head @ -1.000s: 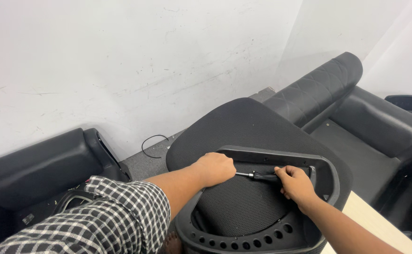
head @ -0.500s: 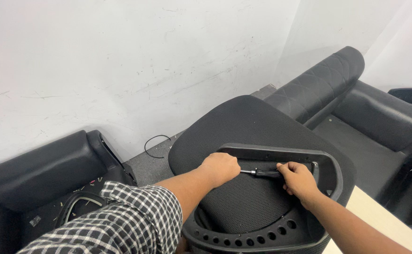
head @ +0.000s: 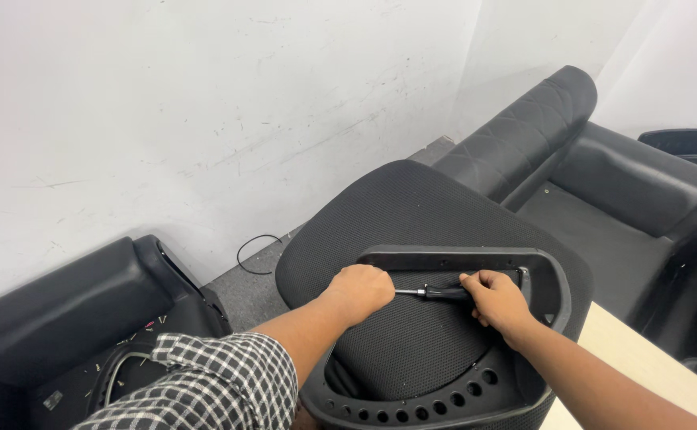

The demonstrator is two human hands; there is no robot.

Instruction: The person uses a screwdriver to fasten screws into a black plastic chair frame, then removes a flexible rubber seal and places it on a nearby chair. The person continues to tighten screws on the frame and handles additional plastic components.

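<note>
Evidently mid-fastening: right hand (head: pixel 498 301) gripping screwdriver (head: pixel 436 292); left hand (head: pixel 362 289) fisted at its tip on chair backrest frame (head: pixel 552 279); next, steady turning pressure.

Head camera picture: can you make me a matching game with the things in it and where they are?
Things:
1. screwdriver
2. black cable loop
3. checked sleeve
4. black sofa

Places:
A. on the left arm
B. on the floor by the white wall
C. between the left hand and the right hand
D. behind the chair seat, at the right

Pairs: 1-C, 2-B, 3-A, 4-D
</note>
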